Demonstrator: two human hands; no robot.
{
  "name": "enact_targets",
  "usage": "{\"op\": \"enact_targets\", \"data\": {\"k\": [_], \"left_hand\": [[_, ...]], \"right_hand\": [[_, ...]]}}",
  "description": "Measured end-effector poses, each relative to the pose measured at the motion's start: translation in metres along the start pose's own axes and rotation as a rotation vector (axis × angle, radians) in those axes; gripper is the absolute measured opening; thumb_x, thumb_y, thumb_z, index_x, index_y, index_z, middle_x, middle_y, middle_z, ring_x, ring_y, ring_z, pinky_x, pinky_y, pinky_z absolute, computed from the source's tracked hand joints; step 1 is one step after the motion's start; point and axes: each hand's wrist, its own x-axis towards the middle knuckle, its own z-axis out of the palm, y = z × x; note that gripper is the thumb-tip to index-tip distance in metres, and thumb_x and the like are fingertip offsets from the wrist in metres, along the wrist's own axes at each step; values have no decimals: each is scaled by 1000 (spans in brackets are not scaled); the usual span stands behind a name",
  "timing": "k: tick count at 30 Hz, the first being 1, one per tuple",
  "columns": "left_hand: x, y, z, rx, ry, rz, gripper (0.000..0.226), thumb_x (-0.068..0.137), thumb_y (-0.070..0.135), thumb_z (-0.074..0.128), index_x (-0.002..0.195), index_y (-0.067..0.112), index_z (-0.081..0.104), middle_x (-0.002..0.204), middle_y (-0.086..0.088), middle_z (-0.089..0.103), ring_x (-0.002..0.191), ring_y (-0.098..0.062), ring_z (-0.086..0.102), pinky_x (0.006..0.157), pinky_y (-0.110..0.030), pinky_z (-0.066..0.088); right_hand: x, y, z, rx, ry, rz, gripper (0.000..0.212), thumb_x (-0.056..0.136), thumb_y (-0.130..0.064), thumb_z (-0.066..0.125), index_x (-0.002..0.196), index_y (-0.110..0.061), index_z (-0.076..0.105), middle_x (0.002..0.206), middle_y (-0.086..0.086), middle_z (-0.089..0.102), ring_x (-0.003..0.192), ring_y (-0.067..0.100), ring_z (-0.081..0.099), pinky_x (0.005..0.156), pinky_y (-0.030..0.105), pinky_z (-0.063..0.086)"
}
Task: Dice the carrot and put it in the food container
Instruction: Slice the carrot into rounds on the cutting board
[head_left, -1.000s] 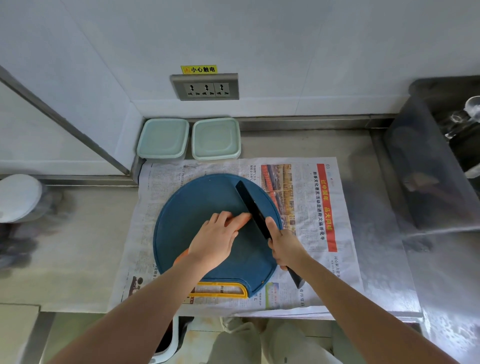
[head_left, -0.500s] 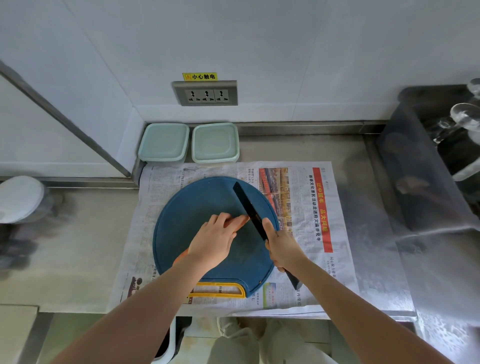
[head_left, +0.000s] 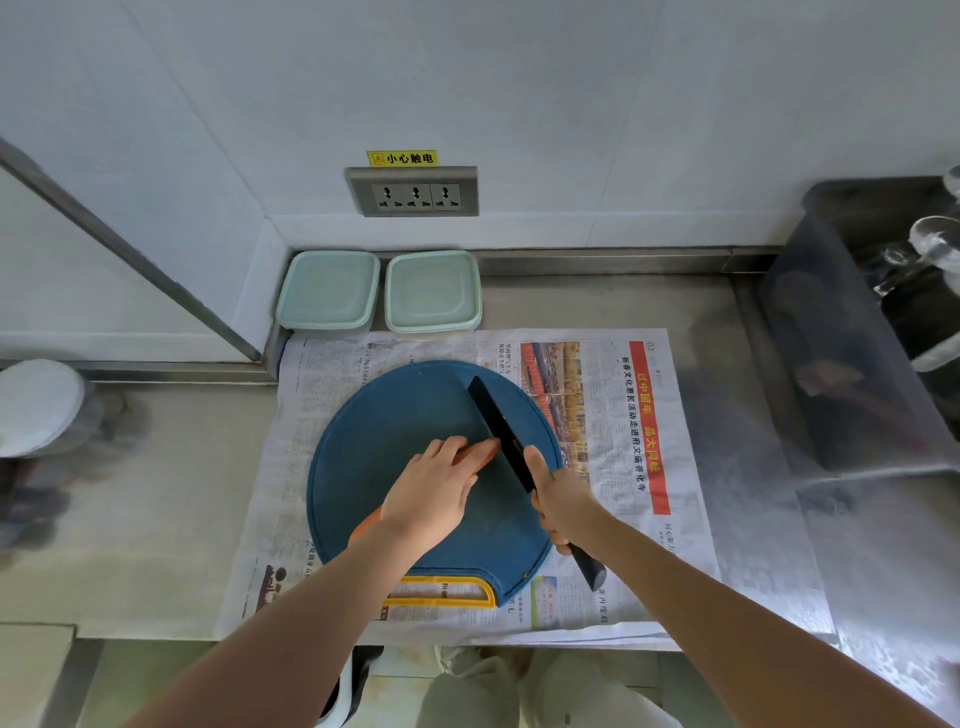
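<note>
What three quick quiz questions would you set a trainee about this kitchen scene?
1. True or false: the right hand grips the knife.
2. The cutting board lies on: A) bare steel, B) a newspaper, C) a towel.
3. Fill in: the left hand presses down on the ____.

Key: 1 true; 2 B; 3 carrot.

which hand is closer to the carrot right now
Left. The left hand lies flat on the carrot on the cutting board, covering most of it. The right hand is beside its tip, gripping the knife.
</note>
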Motion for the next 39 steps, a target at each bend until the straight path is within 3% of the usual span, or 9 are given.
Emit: {"op": "enact_targets", "data": {"k": [3,8,13,17,30,39], "left_hand": [[1,-1,0,2,0,-3,50,102,29,35,149,35,19,135,-1,42,118,-17,46,94,-29,44],[0,0,1,-36,19,-24,48,101,29,38,146,35,22,128,-1,47,112,-17,50,91,-29,45],[-1,0,1,-60,32,-17,47,100,28,40,144,38,24,124,1,48,109,-17,51,88,-28,47],[0,1,-1,-27,30,-19,48,100,26,38,146,35,24,125,-1,48,110,-19,49,88,-29,46],[-1,1,0,-7,17,-30,48,101,30,36,147,34,22,131,-2,46,116,-19,48,92,-28,46],[-3,-2,2,-13,25,4,48,100,29,40,145,35,27,124,-4,51,105,-20,53,83,-29,51]], "right_hand": [[3,5,9,-159,67,-63,54,95,-63,21,66,-20,38,68,4,45,56,15,41,53,25,34],[4,9,18,-154,131,-96,52,96,-59,22,64,-20,37,70,2,44,58,10,39,56,20,32],[6,8,17,92,75,32,54,91,-67,25,67,-21,41,65,1,44,53,15,40,51,27,34],[-1,-3,1,291,-69,200,61,90,-72,28,61,-19,26,43,-6,23,35,10,18,39,21,18],[-15,-5,-4,231,-91,150,61,92,-69,29,58,-18,28,52,0,22,38,11,17,42,20,19],[-17,-7,-5,218,-79,146,61,91,-69,31,58,-18,28,53,0,23,41,11,18,43,22,19]]}}
